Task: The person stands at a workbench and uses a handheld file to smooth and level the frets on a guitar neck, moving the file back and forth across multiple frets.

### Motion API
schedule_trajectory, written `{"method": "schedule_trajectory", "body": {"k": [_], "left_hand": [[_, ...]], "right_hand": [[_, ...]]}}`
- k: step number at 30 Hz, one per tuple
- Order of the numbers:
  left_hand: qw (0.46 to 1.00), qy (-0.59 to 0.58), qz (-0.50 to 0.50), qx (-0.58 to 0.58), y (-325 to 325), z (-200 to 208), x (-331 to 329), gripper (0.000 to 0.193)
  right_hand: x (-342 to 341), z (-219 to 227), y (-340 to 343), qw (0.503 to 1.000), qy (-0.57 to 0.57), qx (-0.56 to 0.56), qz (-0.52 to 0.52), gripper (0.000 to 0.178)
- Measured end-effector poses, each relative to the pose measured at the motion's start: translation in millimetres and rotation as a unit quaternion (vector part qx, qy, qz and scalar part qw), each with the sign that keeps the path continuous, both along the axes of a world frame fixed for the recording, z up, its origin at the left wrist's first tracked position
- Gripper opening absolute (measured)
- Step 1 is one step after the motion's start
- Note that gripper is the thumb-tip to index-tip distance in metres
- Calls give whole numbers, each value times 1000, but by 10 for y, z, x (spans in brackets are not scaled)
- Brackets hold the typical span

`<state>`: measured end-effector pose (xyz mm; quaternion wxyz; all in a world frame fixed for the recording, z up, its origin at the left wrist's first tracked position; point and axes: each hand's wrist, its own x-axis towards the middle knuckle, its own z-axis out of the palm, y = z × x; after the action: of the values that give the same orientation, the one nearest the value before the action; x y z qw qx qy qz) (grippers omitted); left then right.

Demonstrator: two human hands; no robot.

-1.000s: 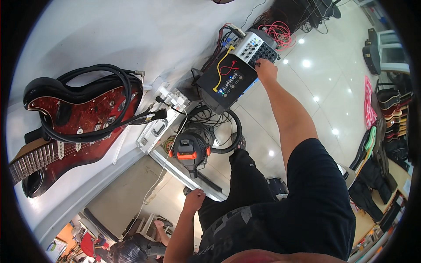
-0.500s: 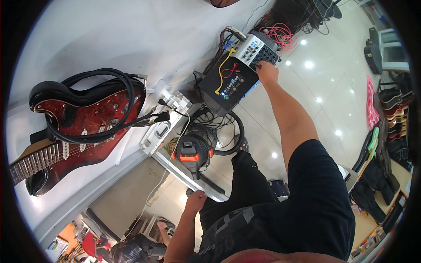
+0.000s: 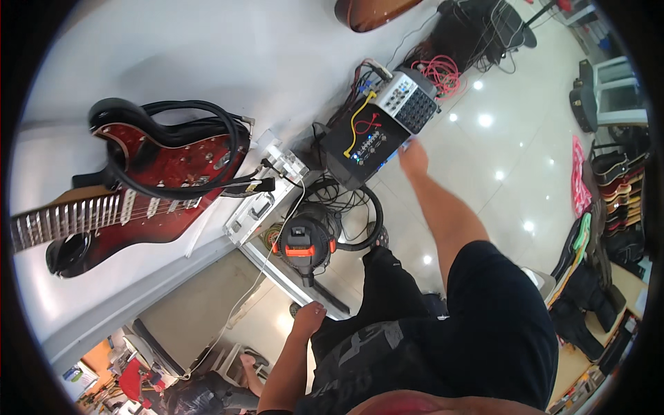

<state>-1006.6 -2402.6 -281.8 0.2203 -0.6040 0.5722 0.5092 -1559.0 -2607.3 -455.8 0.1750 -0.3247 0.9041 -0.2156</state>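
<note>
My right hand (image 3: 413,157) hangs off the right side of a black amplifier box (image 3: 339,146), just below a silver-and-black mixer (image 3: 409,102). Motion blurs its fingers, and I cannot tell whether they touch the box. Small lights glow on the box's control panel, and a yellow patch cable (image 3: 353,131) and a red cable (image 3: 366,123) lie across its top. Low beside my thigh, my left hand (image 3: 310,318) is closed with its fingers curled in, and nothing shows in it.
A red electric guitar (image 3: 162,228) with a coiled black cable (image 3: 166,187) leans at the left. Near my feet stands a black-and-orange vacuum cleaner (image 3: 302,242). Pink cables (image 3: 440,75) lie behind the mixer. Several guitars (image 3: 619,190) line the right side. Another person (image 3: 207,393) is at lower left.
My right hand has left the mixer's knobs and come down beside the amplifier box. My left hand stays near my thigh. The whole view has shifted slightly.
</note>
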Motion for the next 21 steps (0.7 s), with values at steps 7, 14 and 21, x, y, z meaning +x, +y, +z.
{"method": "schedule_trajectory", "body": {"k": [7, 14, 21], "left_hand": [[996, 33, -26, -78, -71, 151, 158, 34], [964, 68, -172, -191, -95, 50, 900, 36], [967, -2, -194, -166, -154, 212, 1647, 37]], "right_hand": [[1353, -468, 1982, 792, -110, 280, 532, 43], [1761, 174, 2227, 830, -156, 285, 453, 49], [1319, 1033, 1282, 932, -96, 185, 296, 45]]}}
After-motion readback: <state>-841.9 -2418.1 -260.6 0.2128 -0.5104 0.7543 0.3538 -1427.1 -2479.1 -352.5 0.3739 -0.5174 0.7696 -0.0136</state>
